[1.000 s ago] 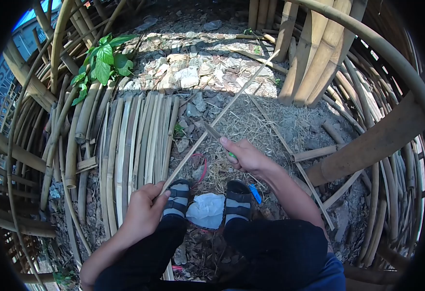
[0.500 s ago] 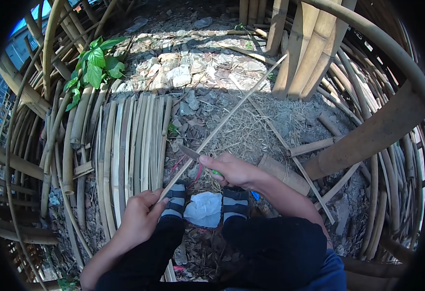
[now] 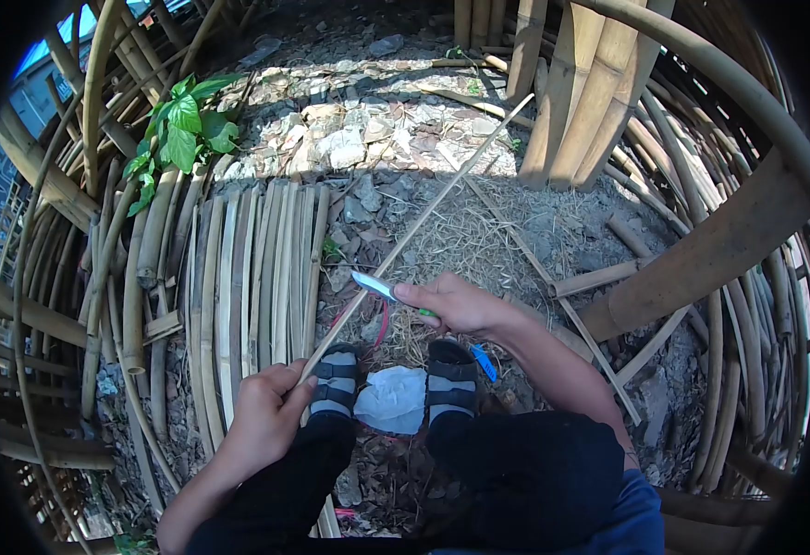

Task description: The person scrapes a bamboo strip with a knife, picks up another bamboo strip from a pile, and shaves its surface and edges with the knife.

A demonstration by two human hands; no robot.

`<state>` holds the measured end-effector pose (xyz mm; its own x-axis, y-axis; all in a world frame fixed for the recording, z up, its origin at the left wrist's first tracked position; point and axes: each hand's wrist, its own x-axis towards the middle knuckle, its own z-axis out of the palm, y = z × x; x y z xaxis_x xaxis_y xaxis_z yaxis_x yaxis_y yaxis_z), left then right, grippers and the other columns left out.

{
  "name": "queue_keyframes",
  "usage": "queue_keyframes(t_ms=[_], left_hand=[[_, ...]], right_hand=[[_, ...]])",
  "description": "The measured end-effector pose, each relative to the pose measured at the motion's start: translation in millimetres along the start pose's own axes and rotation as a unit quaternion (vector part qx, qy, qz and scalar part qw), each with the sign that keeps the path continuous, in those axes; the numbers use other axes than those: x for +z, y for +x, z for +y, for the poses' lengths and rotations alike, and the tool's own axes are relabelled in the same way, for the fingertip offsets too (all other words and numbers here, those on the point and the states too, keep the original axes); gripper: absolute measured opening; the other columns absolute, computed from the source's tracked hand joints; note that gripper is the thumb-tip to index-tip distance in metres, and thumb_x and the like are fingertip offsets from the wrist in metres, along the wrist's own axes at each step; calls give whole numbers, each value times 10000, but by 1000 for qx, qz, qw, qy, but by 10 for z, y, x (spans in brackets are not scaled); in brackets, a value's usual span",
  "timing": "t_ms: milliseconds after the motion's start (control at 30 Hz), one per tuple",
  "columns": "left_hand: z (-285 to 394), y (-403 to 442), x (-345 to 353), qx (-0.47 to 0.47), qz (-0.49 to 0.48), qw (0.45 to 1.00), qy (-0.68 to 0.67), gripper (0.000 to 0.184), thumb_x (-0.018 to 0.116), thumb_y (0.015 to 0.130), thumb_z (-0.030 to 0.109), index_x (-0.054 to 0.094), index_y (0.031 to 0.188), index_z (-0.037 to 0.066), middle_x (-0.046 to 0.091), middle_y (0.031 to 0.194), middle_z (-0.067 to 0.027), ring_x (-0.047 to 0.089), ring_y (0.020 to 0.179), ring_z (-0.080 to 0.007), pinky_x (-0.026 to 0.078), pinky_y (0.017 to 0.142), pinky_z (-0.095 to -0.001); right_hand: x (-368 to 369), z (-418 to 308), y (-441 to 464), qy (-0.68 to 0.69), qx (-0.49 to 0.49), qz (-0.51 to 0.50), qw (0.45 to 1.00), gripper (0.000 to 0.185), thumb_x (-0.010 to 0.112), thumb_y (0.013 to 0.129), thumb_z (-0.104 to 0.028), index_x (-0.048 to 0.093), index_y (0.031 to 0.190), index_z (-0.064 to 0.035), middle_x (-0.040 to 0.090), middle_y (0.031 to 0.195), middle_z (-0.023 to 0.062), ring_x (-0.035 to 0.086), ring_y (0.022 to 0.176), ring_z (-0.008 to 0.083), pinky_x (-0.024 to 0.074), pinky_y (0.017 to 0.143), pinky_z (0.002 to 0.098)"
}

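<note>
My left hand [image 3: 271, 407] is closed around the near end of a long thin bamboo strip [image 3: 435, 202], which slants up and away to the right. In my right hand [image 3: 447, 303] is a knife [image 3: 374, 285] with a green part at its handle; the fingers wrap round it and the thumb lies toward the blade. The blade crosses the strip a little beyond my left hand and looks to be touching it, its face catching the light.
Split bamboo strips [image 3: 266, 268] lie in a row at left. A leafy plant [image 3: 181, 129] grows behind them. Thick bamboo poles [image 3: 599, 92] stand at upper right. Between my sandalled feet lies a pale crumpled sheet [image 3: 392, 400], with a blue object [image 3: 484, 362] beside the right foot.
Over the last second the knife and my right hand have come nearer to my left hand along the strip. The blade has turned and now looks brighter. The view has shifted slightly.
</note>
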<state>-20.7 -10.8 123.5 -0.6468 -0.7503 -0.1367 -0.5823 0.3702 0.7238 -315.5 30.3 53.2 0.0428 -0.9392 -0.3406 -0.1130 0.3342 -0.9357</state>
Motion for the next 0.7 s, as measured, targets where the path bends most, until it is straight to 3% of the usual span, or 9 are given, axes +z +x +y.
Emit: queue_keyframes(t_ms=[167, 233, 467, 567, 700], left_hand=[[6, -1, 28, 14, 6, 1000, 9, 206, 607, 909, 87, 641, 999, -95, 563, 696, -209, 584, 652, -306, 442, 631, -384], [-45, -6, 51, 13, 5, 1000, -6, 139, 578, 931, 90, 661, 951, -20, 483, 662, -100, 467, 641, -178, 386, 632, -333], [-45, -1, 50, 12, 4, 1000, 1, 139, 578, 930, 90, 659, 949, -22, 484, 661, -96, 467, 642, -181, 385, 634, -334], [-27, -6, 37, 9, 1, 1000, -3, 140, 584, 926, 87, 649, 939, -36, 500, 668, -101, 469, 647, -163, 386, 630, -331], [-52, -57, -13, -29, -7, 1000, -10, 168, 596, 923, 86, 650, 990, -58, 536, 694, -108, 475, 665, -134, 391, 627, -325]], right_hand=[[-61, 90, 82, -53, 4, 19, 998, 668, 552, 900, -623, 499, 501, -89, 388, 458, -19, 342, 431, 103, 315, 452, 304], [-49, 60, 58, -63, 6, 26, 998, 669, 563, 897, -615, 509, 497, -82, 399, 454, -15, 360, 428, 107, 332, 457, 302], [-62, 16, 26, -74, -24, 27, 997, 678, 562, 897, -617, 524, 495, -72, 428, 462, -3, 387, 434, 112, 344, 458, 305], [-60, -2, 23, -75, -17, 40, 996, 662, 543, 918, -599, 505, 497, -89, 415, 463, -6, 370, 431, 110, 326, 449, 309], [-545, -48, 13, 52, 42, 170, 983, 630, 477, 943, -610, 392, 535, -139, 314, 468, -44, 266, 430, 81, 222, 429, 270]])
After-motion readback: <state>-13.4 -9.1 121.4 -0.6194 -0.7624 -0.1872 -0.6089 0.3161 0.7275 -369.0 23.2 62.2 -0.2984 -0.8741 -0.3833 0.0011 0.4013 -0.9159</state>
